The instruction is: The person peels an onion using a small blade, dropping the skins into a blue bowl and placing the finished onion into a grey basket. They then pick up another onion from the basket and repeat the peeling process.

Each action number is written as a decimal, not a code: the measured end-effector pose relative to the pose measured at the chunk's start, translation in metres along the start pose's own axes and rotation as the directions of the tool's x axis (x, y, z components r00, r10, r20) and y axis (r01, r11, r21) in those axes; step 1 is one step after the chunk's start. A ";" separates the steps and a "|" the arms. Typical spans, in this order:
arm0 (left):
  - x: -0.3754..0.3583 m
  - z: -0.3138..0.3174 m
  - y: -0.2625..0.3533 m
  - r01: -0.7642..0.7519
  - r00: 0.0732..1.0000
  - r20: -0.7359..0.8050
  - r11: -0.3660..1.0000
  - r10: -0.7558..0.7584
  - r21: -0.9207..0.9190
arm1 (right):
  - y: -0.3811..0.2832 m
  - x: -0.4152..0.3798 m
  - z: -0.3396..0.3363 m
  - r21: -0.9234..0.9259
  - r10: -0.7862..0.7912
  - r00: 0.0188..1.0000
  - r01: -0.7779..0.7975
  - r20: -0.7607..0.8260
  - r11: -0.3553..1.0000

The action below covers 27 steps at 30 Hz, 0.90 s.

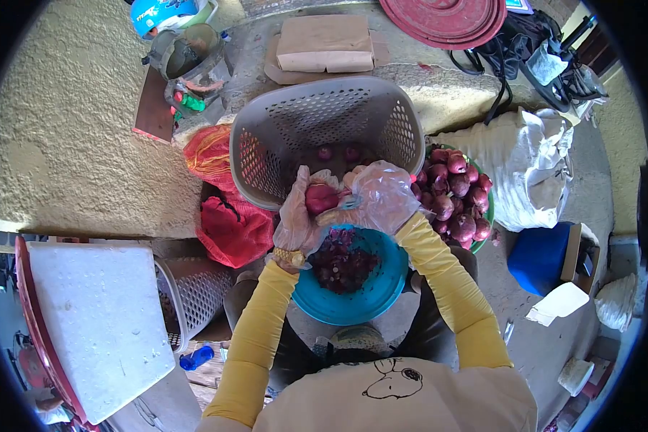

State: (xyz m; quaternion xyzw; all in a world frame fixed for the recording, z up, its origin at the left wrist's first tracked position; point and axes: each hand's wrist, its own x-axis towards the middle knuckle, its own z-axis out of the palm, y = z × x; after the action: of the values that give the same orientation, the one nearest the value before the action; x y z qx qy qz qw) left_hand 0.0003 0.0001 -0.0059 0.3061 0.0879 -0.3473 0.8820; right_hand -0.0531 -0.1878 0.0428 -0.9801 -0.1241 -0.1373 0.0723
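Observation:
My left hand [299, 217], in a clear plastic glove, is closed around a peeled-looking red onion [322, 198]. Against the onion's right side is my right hand [385, 193], also gloved, its fingers curled around something bluish that I cannot make out. Both hands are over the near rim of a grey perforated basket [324, 97], which has a few red onions at its bottom. Just below them, a turquoise basin [353, 309] holds dark purple onion skins [342, 266]. To the right of my right hand, unpeeled red onions [457, 187] are heaped in a green-rimmed container.
A red mesh sack [234, 227] lies left of the basket, with a white foam board [97, 317] and another perforated basket [201, 295] nearer. On the right are a white sack [529, 169] and a blue container [540, 259]. A red lid [446, 18] lies on the ledge behind.

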 end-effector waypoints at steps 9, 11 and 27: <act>0.010 -0.009 -0.005 0.065 0.998 0.047 0.939 -0.052 -0.339 | -0.001 -0.001 0.007 0.028 0.014 0.999 -0.013 -0.041 1.000; 0.007 -0.005 -0.006 0.062 0.998 0.025 0.928 -0.057 -0.368 | -0.001 -0.001 0.003 0.085 0.012 0.999 -0.009 -0.036 0.996; 0.000 0.008 0.002 0.132 0.986 0.146 0.921 -0.083 -0.368 | 0.002 -0.002 0.007 0.115 0.019 0.997 -0.010 -0.073 0.993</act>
State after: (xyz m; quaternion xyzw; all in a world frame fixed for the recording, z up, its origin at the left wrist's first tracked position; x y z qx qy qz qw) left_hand 0.0006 -0.0033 0.0012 0.1033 0.1129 -0.3907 0.9077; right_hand -0.0522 -0.1886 0.0353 -0.9694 -0.1220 -0.1656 0.1338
